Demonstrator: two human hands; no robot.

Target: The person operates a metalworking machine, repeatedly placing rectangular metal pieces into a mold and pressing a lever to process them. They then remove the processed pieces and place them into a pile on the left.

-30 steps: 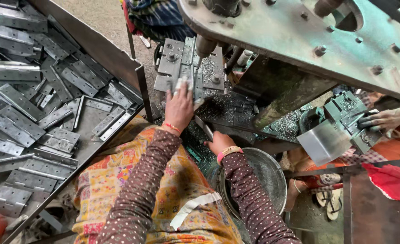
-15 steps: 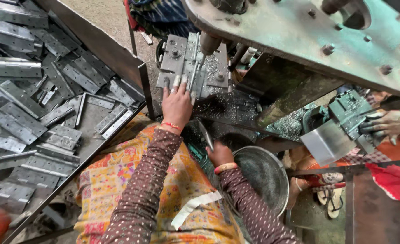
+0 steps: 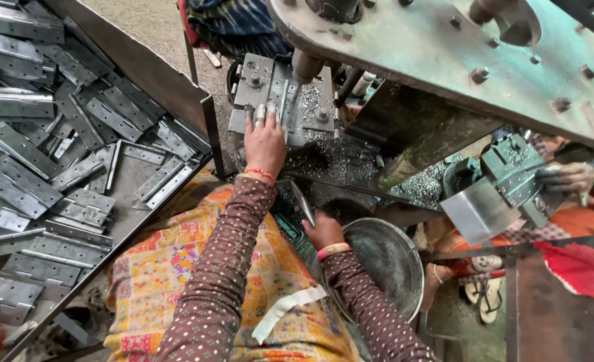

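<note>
A big green press (image 3: 444,60) fills the top of the view, its ram coming down over a grey die block (image 3: 270,84) strewn with metal filings. To the left a long steel tray (image 3: 142,67) holds a heap of flat grey hinges (image 3: 62,134), lying every way and overlapping. Below, a yellow patterned cloth (image 3: 156,275) covers the person's lap. Just right of it sits a round steel bowl (image 3: 384,261).

The left hand (image 3: 264,141) reaches up to the die block, fingers spread and pressed flat on a hinge plate (image 3: 260,110) that lies on the block beside the ram. The right hand (image 3: 324,231) is low, at the bowl's near rim, curled around a thin metal bar (image 3: 300,201) that slants up toward the block; the grip looks loose.

At the far right a co-worker's hand (image 3: 568,177) rests on another small machine (image 3: 511,174).
</note>
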